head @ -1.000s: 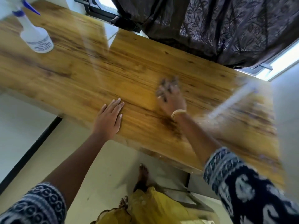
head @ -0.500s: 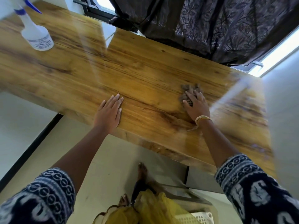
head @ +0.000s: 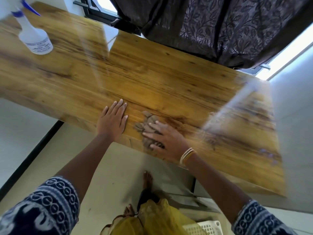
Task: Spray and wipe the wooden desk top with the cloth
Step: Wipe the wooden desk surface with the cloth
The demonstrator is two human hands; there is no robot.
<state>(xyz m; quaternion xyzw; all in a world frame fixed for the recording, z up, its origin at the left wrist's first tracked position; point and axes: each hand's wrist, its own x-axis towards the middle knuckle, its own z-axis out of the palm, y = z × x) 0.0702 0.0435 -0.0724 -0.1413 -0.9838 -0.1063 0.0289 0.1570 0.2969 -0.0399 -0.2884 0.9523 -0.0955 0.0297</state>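
- Right hand (head: 166,139) presses flat, fingers spread, on the brown cloth (head: 147,126) at the tabletop's (head: 169,85) near edge.
- Left hand (head: 112,119) rests flat just left of it.
- Spray bottle (head: 34,37) stands far left.

Golden-brown grained desk top (head: 152,78), grey-brown cloth (head: 147,126) (crumpled), blue-white patterned sleeves (head: 50,206)

Views: one, head-worn wide-angle camera. Position: above near edge of wooden desk top (head: 152,78), close. Facing: forward and steeply down; desk runs tilted from upper left to lower right of frame. Frame centre: both hands; lower edge: patterned sleeves, floor, foot. Upper right: dark curtain (head: 220,28), window strip. Upper left corner: spray bottle (head: 36,39). Edges smeared, blurred. Shared coverage: no second view.
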